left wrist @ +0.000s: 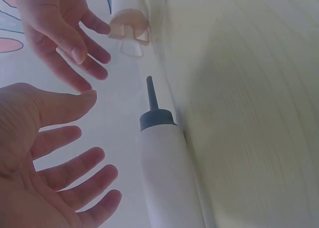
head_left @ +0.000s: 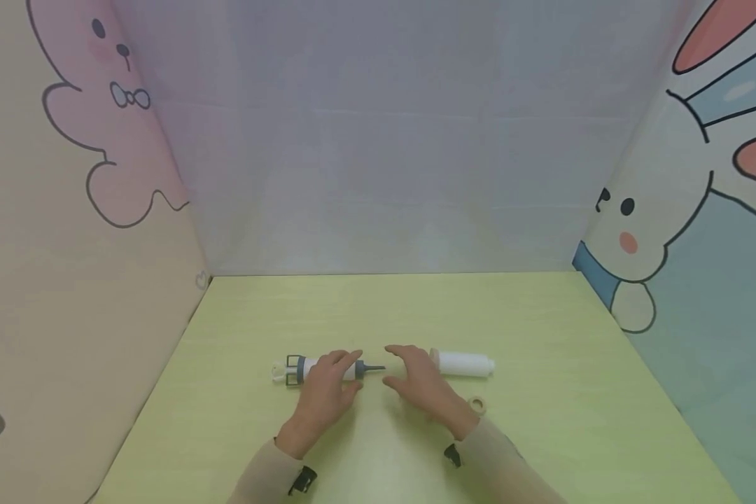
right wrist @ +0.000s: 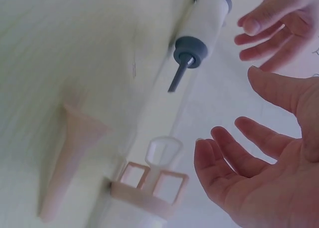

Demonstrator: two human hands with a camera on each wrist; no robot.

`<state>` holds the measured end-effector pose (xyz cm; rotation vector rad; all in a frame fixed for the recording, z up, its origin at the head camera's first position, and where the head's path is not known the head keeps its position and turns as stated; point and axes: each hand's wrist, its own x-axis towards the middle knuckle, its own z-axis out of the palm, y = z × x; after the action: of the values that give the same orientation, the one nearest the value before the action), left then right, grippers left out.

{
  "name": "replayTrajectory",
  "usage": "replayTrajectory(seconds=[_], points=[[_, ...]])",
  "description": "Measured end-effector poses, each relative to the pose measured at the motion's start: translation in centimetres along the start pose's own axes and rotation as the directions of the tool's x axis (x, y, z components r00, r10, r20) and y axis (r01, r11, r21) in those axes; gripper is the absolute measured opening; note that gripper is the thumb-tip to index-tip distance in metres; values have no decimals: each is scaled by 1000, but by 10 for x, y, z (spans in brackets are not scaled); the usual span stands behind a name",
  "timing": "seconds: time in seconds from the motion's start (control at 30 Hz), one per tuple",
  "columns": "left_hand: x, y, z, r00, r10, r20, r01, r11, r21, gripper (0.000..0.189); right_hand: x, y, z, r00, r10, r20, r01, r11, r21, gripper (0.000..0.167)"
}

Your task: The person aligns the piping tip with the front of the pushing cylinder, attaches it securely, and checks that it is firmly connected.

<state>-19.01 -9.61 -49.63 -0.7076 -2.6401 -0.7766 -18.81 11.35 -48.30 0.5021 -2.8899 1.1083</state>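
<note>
A white syringe-like tube (left wrist: 172,173) with a dark grey nozzle (head_left: 373,367) lies on the table, its nozzle pointing right. My left hand (head_left: 327,390) is beside and partly over its body in the head view, thumb and fingers spread, gripping nothing. A second white tube (head_left: 465,364) lies to the right; its beige end has square loops (right wrist: 172,187) and a translucent pull ring (right wrist: 164,150). My right hand (head_left: 421,383) is near that beige end, fingers loosely bent and apart, with nothing between them.
A beige funnel-shaped piece (right wrist: 70,158) rests on the yellow-green table (head_left: 390,308) in front of the second tube. Walls with cartoon animals enclose the table at left and right, with a plain pale wall (head_left: 384,154) behind.
</note>
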Motion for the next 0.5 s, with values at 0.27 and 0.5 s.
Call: replayTrajectory(seconds=[0.27,0.5], points=[[-3,9,10,999,-7,51,8,1000,-28,53,-12,6,-16,1000,-28,-11,28,999,16,48],[1,21,25,996,49,78,-46,998,-47,51,-19,11,-23,999,-32,-22,33,999,33,49]])
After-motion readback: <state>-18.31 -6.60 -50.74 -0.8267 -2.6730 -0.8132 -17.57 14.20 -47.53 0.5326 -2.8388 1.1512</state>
